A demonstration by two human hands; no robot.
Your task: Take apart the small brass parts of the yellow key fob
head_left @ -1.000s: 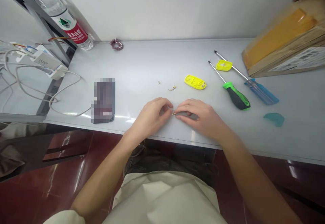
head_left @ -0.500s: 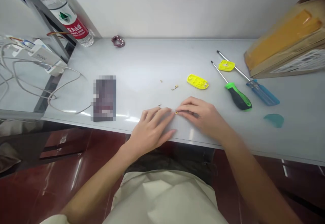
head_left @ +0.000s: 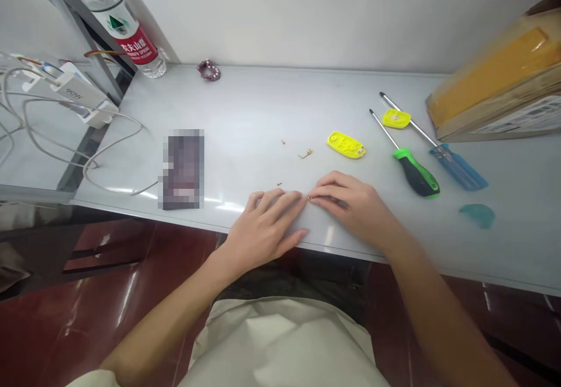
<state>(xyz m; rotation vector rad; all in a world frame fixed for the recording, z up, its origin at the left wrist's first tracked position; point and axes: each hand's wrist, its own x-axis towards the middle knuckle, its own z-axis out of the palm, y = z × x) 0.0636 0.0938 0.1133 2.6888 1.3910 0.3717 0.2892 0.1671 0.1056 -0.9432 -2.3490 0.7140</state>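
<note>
- The bottle (head_left: 135,42) at my far left has a red and white label reading 农夫山泉, with "NONGFU SPRING" beneath.
- The white power block (head_left: 83,92) shows "90W" upside down; the print on the white label (head_left: 528,115) of the cardboard box (head_left: 495,92) is too blurred to read.
- My right hand (head_left: 355,203) pinches a small brass piece (head_left: 309,198) between thumb and fingertips, low over the surface (head_left: 245,106).
- My left hand (head_left: 263,232) is loosely spread, thumb apart, index tip right beside that piece; I cannot tell if they touch.
- A thin metal bit (head_left: 279,184) lies just past my left fingers; a bent brass strip (head_left: 305,154) lies farther out.
- The yellow shell (head_left: 346,145) sits beyond my right hand, nearer than the screwdrivers (head_left: 418,176).
</note>
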